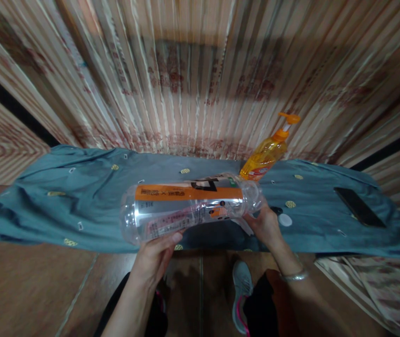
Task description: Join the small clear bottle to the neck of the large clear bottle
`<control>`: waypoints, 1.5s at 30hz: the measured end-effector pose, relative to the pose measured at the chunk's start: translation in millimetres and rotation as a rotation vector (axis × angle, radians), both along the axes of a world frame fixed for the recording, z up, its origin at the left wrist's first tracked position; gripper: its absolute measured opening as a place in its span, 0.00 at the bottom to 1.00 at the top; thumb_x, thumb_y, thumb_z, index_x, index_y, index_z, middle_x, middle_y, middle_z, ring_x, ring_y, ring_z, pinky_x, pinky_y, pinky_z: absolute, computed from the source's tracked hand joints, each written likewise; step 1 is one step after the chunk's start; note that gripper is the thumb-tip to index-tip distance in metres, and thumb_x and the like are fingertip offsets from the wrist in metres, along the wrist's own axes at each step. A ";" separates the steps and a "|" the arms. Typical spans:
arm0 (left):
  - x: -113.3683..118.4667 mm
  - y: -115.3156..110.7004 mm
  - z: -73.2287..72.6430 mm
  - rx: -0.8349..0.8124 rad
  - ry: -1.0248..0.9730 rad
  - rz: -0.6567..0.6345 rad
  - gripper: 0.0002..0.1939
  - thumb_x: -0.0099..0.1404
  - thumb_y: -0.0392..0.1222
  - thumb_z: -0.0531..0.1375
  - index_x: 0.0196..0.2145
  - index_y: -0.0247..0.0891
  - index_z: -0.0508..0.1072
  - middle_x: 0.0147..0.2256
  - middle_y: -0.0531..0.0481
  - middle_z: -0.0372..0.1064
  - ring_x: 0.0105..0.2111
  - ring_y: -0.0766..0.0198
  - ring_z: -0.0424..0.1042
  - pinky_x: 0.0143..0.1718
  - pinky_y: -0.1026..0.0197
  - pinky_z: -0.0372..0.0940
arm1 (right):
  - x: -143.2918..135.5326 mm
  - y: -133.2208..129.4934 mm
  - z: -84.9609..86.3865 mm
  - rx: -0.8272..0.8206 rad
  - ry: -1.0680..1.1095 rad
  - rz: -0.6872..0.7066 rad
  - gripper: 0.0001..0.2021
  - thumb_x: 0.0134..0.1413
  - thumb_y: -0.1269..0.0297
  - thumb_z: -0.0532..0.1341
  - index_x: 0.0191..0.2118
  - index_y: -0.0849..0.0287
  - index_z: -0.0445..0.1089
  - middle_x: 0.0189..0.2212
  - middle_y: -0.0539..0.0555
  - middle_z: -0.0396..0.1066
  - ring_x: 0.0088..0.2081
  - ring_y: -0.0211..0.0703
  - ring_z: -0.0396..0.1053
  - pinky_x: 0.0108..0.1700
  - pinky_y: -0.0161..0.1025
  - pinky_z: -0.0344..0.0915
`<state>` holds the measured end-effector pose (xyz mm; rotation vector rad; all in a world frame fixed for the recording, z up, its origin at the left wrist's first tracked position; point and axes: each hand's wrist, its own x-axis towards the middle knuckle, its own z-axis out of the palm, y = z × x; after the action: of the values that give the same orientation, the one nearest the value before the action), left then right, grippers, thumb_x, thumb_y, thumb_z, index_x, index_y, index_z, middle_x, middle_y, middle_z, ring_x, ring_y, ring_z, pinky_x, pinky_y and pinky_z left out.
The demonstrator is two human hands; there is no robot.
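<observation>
A large clear plastic bottle (189,206) with an orange and silver label lies sideways in the air above the cloth, its neck toward the right. My left hand (158,255) holds it from below near its base, thumb on the near side. Around the neck end is my right hand (265,222), its fingers partly hidden by the bottle. Just behind the neck stands an orange pump bottle (265,154) of yellow liquid. A small white cap (285,220) lies right of my right hand, beside a small dark object (276,210).
A teal patterned cloth (91,196) covers the long narrow surface. On its right part rests a black phone (359,207). Striped curtains (186,93) hang behind. Below the near edge are a tiled floor (45,281) and a grey shoe (242,281).
</observation>
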<state>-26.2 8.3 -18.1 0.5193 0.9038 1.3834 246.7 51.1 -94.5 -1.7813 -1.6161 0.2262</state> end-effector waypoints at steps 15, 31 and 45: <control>-1.1 1.5 -1.1 0.034 0.017 -0.014 0.17 0.39 0.33 0.69 0.32 0.36 0.79 0.33 0.45 0.79 0.41 0.49 0.77 0.48 0.50 0.70 | 0.4 1.1 -1.2 0.034 -0.016 0.017 0.27 0.50 0.46 0.58 0.50 0.62 0.65 0.40 0.62 0.75 0.39 0.54 0.74 0.38 0.45 0.70; 0.4 1.9 0.9 0.015 0.031 -0.003 0.16 0.38 0.33 0.68 0.30 0.37 0.79 0.33 0.46 0.79 0.41 0.49 0.76 0.48 0.49 0.69 | 1.7 1.3 -3.8 0.030 -0.032 -0.002 0.29 0.50 0.44 0.57 0.50 0.62 0.65 0.38 0.62 0.76 0.39 0.54 0.74 0.37 0.44 0.69; -1.6 1.3 -2.5 0.017 0.039 -0.016 0.14 0.39 0.33 0.68 0.29 0.38 0.80 0.33 0.46 0.79 0.42 0.49 0.76 0.50 0.49 0.68 | 1.6 0.8 -1.9 0.018 -0.025 0.004 0.29 0.50 0.44 0.57 0.49 0.63 0.65 0.37 0.62 0.76 0.37 0.55 0.75 0.36 0.44 0.70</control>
<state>-27.8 9.6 -20.6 0.5672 0.9185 1.3714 248.3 51.9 -96.3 -1.7745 -1.6343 0.1916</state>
